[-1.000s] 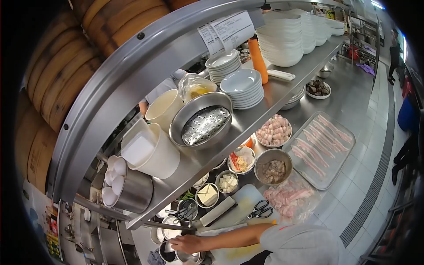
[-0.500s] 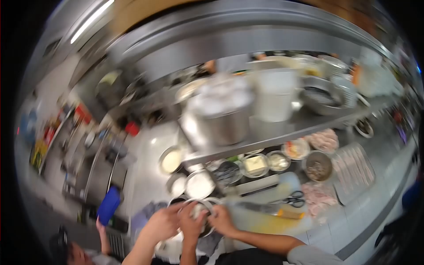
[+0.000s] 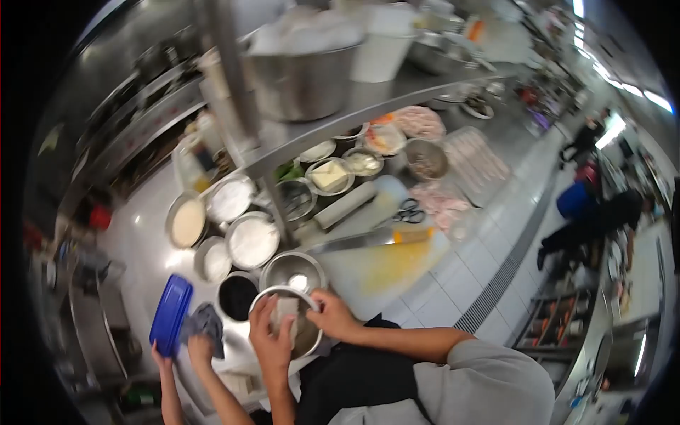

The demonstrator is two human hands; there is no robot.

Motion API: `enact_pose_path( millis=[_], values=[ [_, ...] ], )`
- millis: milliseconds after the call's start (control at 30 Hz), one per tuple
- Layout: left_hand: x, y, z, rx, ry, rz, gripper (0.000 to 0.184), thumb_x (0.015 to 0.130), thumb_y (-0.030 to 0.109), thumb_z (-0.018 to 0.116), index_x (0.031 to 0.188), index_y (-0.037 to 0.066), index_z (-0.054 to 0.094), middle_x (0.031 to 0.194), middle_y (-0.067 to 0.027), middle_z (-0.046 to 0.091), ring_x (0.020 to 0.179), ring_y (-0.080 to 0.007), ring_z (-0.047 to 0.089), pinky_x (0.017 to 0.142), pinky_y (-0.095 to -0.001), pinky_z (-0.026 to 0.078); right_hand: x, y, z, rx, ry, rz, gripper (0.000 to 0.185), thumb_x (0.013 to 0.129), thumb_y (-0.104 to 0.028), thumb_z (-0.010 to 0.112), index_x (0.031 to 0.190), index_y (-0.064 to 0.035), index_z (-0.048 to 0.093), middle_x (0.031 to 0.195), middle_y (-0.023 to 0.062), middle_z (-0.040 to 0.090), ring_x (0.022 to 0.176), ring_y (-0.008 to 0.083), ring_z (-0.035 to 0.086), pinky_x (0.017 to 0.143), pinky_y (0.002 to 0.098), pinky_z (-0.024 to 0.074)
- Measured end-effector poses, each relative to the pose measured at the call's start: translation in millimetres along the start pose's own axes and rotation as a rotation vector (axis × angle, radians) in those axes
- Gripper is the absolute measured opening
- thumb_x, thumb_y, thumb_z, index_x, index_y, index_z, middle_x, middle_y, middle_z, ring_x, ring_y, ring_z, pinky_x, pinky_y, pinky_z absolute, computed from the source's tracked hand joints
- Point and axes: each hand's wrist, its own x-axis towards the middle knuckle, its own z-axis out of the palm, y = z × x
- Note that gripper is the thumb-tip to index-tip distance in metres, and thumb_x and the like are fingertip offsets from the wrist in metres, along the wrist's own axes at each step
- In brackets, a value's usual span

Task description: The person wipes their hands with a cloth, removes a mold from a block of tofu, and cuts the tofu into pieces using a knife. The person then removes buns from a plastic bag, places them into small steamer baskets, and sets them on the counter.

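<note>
My left hand (image 3: 273,333) is inside a steel bowl (image 3: 310,338), with its fingers closed around a pale rectangular block (image 3: 286,312) of a kind I cannot make out. My right hand (image 3: 331,316) grips the right side of that bowl's rim. Just beyond it stands a second steel bowl (image 3: 292,268) with a shiny inside. A dark-filled container (image 3: 239,296) is to the left of my hands. Beside my left forearm, more pale blocks (image 3: 239,382) lie near the counter's front edge.
At left, a co-worker's hands hold a blue container (image 3: 170,315) and a grey cloth (image 3: 205,327). Bowls of white powder (image 3: 253,241) stand behind. A knife (image 3: 368,241) and scissors (image 3: 409,211) lie on the cutting board (image 3: 354,273). A steel shelf (image 3: 382,99) overhangs the counter.
My view has swung to the right and down. The co-worker's hand that was by the bowl is now at the grey cloth, and the blue container has come close to the counter.
</note>
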Motion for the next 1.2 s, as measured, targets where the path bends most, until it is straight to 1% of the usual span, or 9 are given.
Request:
enact_pose_path(
  millis=[67, 133, 267, 533, 600, 700, 767, 833, 1200],
  values=[
    [-5, -11, 3, 0.024, -0.042, 0.074, 0.052, 0.077, 0.009, 0.075, 0.128, 0.006, 0.061, 0.131, -0.0168, 0.052, 0.123, -0.0331, 0.05, 0.104, -0.0408, 0.041, -5, -25, -6, 0.18, -0.069, 0.284, 0.013, 0.078, -0.006, 0.065, 0.083, -0.0022, 0.054, 0.077, 0.0055, 0.049, 0.068, 0.0138, 0.048, 0.06, 0.0315, 0.0409],
    [-4, -29, 14, 0.09, -0.015, 0.164, 0.057, 0.079, 0.02, 0.075, 0.13, 0.001, 0.057, 0.128, -0.0167, 0.052, 0.119, -0.0353, 0.051, 0.103, -0.0432, 0.041, -8, 10, 9, 0.118, 0.132, -0.079, 0.016, 0.076, -0.008, 0.067, 0.084, -0.0021, 0.054, 0.077, 0.0082, 0.048, 0.069, 0.0173, 0.05, 0.061, 0.0346, 0.0407],
    [-5, -10, 33, 0.51, -0.128, -0.062, 0.055, 0.09, 0.023, 0.07, 0.135, -0.004, 0.052, 0.132, -0.0239, 0.056, 0.118, -0.0403, 0.056, 0.101, -0.0459, 0.044, -10, 28, 2, -0.028, 0.191, -0.07, 0.021, 0.072, -0.006, 0.066, 0.081, -0.0021, 0.046, 0.08, 0.0125, 0.045, 0.074, 0.0277, 0.049, 0.066, 0.0389, 0.0397],
    [4, -23, 97, 0.414, -0.293, -0.192, 0.058, 0.096, 0.039, 0.058, 0.13, -0.008, 0.053, 0.123, -0.0313, 0.06, 0.116, -0.0439, 0.056, 0.101, -0.0454, 0.041, -12, 55, -48, 0.009, 0.172, 0.022, 0.023, 0.073, -0.006, 0.065, 0.08, -0.0026, 0.043, 0.085, 0.0156, 0.046, 0.081, 0.0332, 0.05, 0.069, 0.0406, 0.0415],
    [8, -63, 117, -0.074, -0.317, -0.277, 0.041, 0.097, 0.022, 0.056, 0.135, 0.005, 0.052, 0.13, -0.0182, 0.054, 0.119, -0.0304, 0.053, 0.1, -0.0424, 0.044, -10, 56, -77, -0.021, 0.111, 0.06, 0.022, 0.073, -0.007, 0.066, 0.082, -0.0026, 0.046, 0.087, 0.0163, 0.048, 0.084, 0.0338, 0.051, 0.071, 0.0408, 0.0425],
    [-2, -37, 142, -0.216, -0.335, -0.53, 0.044, 0.1, 0.029, 0.052, 0.137, 0.005, 0.048, 0.124, -0.0156, 0.059, 0.106, -0.0249, 0.06, 0.092, -0.0376, 0.049, -4, 90, -95, -0.111, -0.139, 0.093, 0.034, 0.069, -0.007, 0.069, 0.1, 0.0009, 0.056, 0.094, 0.016, 0.053, 0.089, 0.0308, 0.054, 0.077, 0.0398, 0.0459],
    [0, -9, 149, -0.467, -0.374, -0.666, 0.045, 0.1, 0.031, 0.053, 0.137, 0.005, 0.048, 0.121, -0.0134, 0.06, 0.099, -0.0207, 0.063, 0.083, -0.0346, 0.054, -11, 104, -107, -0.054, 0.09, -0.035, 0.024, 0.069, -0.004, 0.066, 0.09, -0.0017, 0.055, 0.084, 0.0118, 0.055, 0.076, 0.0256, 0.053, 0.069, 0.0397, 0.0465],
    [-13, -32, 170, -0.675, -0.285, -0.711, 0.043, 0.102, 0.038, 0.049, 0.132, 0.007, 0.048, 0.106, -0.0085, 0.063, 0.085, -0.0155, 0.065, 0.071, -0.0316, 0.056, 2, 47, -144, -0.22, -0.168, 0.146, 0.015, 0.073, 0.0, 0.06, 0.086, -0.0016, 0.052, 0.083, 0.011, 0.05, 0.075, 0.0235, 0.051, 0.069, 0.0384, 0.0441],
    [-70, -12, 56, -1.359, 0.221, -0.673, 0.045, 0.099, 0.043, 0.055, 0.131, 0.011, 0.052, 0.111, -0.0094, 0.065, 0.09, -0.0204, 0.068, 0.072, -0.0355, 0.06, 35, 44, -146, 0.114, -0.294, 0.262, 0.017, 0.081, 0.005, 0.057, 0.078, -0.0055, 0.044, 0.073, -0.0021, 0.044, 0.065, 0.0053, 0.042, 0.057, 0.0236, 0.0364]
  ],
)
